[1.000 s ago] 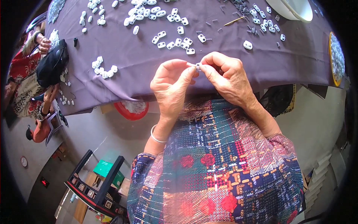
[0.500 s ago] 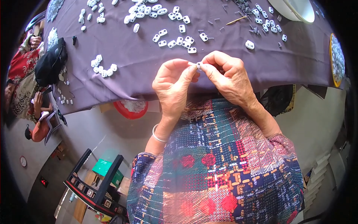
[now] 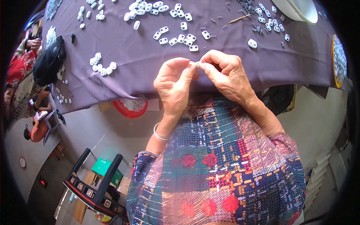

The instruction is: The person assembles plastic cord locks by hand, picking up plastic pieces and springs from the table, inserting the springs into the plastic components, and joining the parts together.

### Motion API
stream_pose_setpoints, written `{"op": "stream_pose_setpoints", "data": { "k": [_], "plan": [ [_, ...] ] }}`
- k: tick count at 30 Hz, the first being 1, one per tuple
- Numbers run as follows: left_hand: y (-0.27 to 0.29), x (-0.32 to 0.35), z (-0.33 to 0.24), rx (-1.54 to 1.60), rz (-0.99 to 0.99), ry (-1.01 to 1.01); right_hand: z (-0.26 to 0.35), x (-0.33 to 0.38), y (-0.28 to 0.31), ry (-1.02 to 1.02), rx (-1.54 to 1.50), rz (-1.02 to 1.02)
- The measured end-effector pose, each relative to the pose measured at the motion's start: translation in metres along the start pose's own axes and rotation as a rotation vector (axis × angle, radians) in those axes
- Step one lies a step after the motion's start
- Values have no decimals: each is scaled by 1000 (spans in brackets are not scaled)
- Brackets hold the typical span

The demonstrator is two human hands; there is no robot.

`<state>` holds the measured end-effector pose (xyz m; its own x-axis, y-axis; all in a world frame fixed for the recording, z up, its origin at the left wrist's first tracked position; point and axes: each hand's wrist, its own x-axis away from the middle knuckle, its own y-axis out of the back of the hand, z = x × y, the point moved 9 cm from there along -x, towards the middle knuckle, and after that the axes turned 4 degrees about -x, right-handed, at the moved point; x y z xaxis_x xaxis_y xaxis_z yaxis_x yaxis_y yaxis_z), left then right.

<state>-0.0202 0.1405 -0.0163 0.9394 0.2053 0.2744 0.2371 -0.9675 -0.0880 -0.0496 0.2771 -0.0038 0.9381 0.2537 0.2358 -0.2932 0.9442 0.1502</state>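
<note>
My left hand (image 3: 171, 83) and my right hand (image 3: 231, 77) meet just over the near edge of the cloth-covered table. Thumb and forefinger of each are pinched on one small white plastic piece (image 3: 198, 65), mostly hidden by the fingertips. Beyond them lie loose white cord-lock pieces with two holes (image 3: 206, 35) and small metal springs (image 3: 213, 36). A rounded white cord lock (image 3: 252, 44) sits by itself past my right hand. To the left, several white pieces (image 3: 109, 70) form a curved cluster.
A pointed wooden stick (image 3: 239, 18) lies among springs near a white tub (image 3: 308, 10). At right stands a yellow-rimmed basin (image 3: 333, 62) of white pieces. A red bowl (image 3: 131, 115) is below the table edge. A black bag-like item (image 3: 48, 64) and other people are at left.
My hands stay pinched together, with the right fingers shifted slightly left over the white piece, covering more of it. The whole view has moved a little.
</note>
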Motion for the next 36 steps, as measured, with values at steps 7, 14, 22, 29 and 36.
{"op": "stream_pose_setpoints", "data": {
  "k": [7, 14, 22, 29, 36],
  "plan": [
    [1, -4, 2, 53, 6, 2, -9, -1, -3, -101, -148, 2],
    [1, -5, 3, 108, -4, 32, -15, 1, -7, -80, -215, 13],
    [0, -5, 1, 87, 6, 6, -9, 0, -5, -129, -211, 39],
    [-3, -5, 4, 102, 50, 66, -19, -1, -1, -236, -296, 31],
    [-9, -8, 3, -44, 185, 159, -23, 0, 1, -267, -322, 20]
  ]
}}
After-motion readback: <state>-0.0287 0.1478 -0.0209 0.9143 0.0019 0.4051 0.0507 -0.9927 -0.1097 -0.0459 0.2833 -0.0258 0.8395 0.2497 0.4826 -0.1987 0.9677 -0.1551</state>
